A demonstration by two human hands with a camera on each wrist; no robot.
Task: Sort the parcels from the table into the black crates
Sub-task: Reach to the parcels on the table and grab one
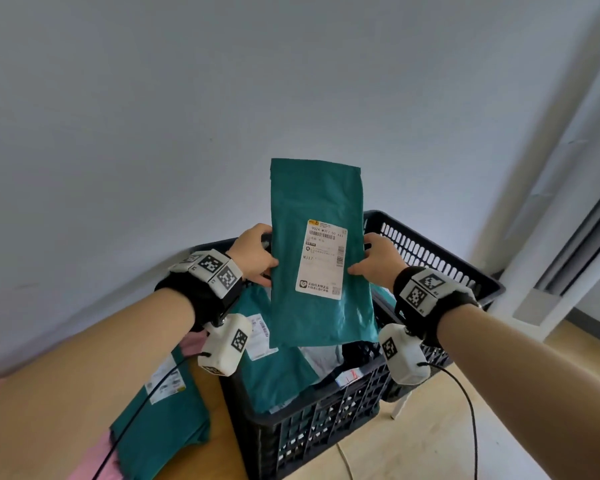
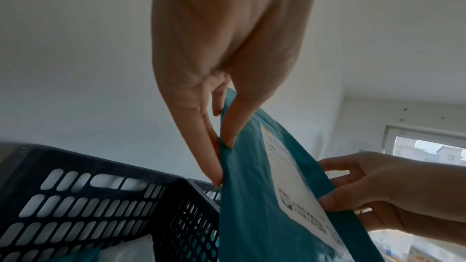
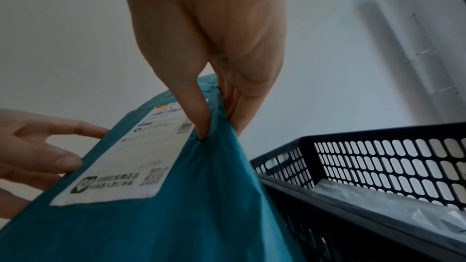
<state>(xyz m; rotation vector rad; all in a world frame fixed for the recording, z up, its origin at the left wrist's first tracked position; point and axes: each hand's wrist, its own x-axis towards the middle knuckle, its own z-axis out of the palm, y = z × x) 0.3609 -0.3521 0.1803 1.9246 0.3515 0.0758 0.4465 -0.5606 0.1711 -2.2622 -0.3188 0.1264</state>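
Observation:
A flat teal parcel (image 1: 317,202) with a white shipping label (image 1: 323,259) stands upright in the air above the black crates, label facing me. My left hand (image 1: 257,259) pinches its left edge, thumb on the front and fingers behind (image 2: 214,146). My right hand (image 1: 373,259) pinches the right edge in the same way (image 3: 201,119). The near black crate (image 1: 326,420) below holds several teal and grey parcels. A second black crate (image 1: 430,251) sits behind it to the right; a grey bag (image 3: 393,204) lies inside it.
More teal parcels (image 1: 163,417) and a pink one (image 1: 94,462) lie on the wooden table (image 1: 215,410) at lower left. A plain white wall (image 1: 187,98) rises right behind the crates. A white frame post (image 1: 548,237) stands at the right.

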